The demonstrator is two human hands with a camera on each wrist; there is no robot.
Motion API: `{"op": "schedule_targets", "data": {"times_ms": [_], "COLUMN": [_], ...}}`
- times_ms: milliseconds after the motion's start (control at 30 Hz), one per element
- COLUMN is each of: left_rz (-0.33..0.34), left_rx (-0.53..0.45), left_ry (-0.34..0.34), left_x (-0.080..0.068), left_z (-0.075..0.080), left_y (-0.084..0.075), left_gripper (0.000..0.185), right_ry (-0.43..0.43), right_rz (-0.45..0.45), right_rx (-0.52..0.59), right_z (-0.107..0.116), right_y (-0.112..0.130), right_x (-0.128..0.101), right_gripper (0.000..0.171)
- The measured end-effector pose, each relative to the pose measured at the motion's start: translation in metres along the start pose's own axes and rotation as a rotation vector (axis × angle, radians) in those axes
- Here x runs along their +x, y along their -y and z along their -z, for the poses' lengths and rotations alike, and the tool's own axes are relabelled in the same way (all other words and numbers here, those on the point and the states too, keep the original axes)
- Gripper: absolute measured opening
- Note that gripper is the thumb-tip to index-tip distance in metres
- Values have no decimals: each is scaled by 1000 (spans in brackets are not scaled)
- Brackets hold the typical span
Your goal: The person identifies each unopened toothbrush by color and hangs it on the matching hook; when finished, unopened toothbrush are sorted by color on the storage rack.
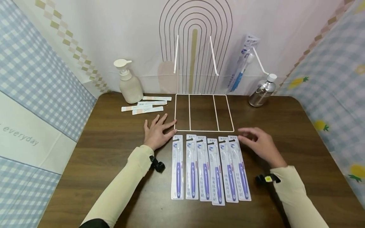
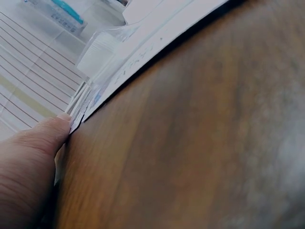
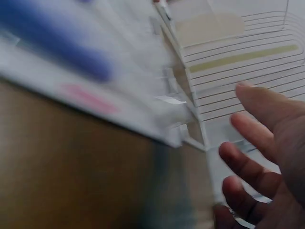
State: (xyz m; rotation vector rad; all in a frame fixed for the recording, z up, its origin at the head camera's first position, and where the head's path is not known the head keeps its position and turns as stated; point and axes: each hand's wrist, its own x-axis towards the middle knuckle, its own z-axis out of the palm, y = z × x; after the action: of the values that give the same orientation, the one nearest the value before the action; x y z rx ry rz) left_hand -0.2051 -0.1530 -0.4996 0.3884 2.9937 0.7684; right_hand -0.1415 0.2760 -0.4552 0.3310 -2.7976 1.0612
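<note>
Several packaged purple toothbrushes (image 1: 193, 180) lie side by side on the brown table, heads toward the back. My left hand (image 1: 158, 133) rests on the table with fingers spread. Its fingertips are right at the front left corner of a white wire rack (image 1: 211, 130), and its thumb is close to the top of the leftmost toothbrush pack (image 1: 178, 180). Beside the top of the rightmost toothbrush pack (image 1: 242, 180) is my right hand (image 1: 263, 144), fingers loosely bent and nothing between them. That hand's thumb and fingers (image 3: 255, 176) stand apart in the right wrist view.
White hooks (image 1: 213, 55) project above the rack. A packaged blue toothbrush (image 1: 237, 81) is upright at the back right, near a silver bottle (image 1: 260, 95). A pump bottle (image 1: 130, 88) and several slim packets (image 1: 147, 110) are at the back left. Curtains (image 1: 119, 28) enclose the table.
</note>
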Motion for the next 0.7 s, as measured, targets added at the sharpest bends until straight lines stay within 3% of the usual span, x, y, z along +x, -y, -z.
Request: {"op": "schedule_targets", "data": {"times_ms": [167, 300, 700], "left_rz": [5, 7, 4], "left_rx": [-5, -13, -12], "left_ry": [-5, -1, 6], "left_x": [-1, -2, 0], "left_z": [4, 4, 1], "left_y": [1, 1, -1], "left_gripper": [55, 55, 55], "right_ry": [108, 137, 44], "right_rz": [-60, -48, -37], "right_rx": [-14, -15, 27], "right_z": [-13, -20, -24], "right_y": [-10, -12, -14], "right_x": [-24, -32, -38], "right_gripper": [41, 49, 43]}}
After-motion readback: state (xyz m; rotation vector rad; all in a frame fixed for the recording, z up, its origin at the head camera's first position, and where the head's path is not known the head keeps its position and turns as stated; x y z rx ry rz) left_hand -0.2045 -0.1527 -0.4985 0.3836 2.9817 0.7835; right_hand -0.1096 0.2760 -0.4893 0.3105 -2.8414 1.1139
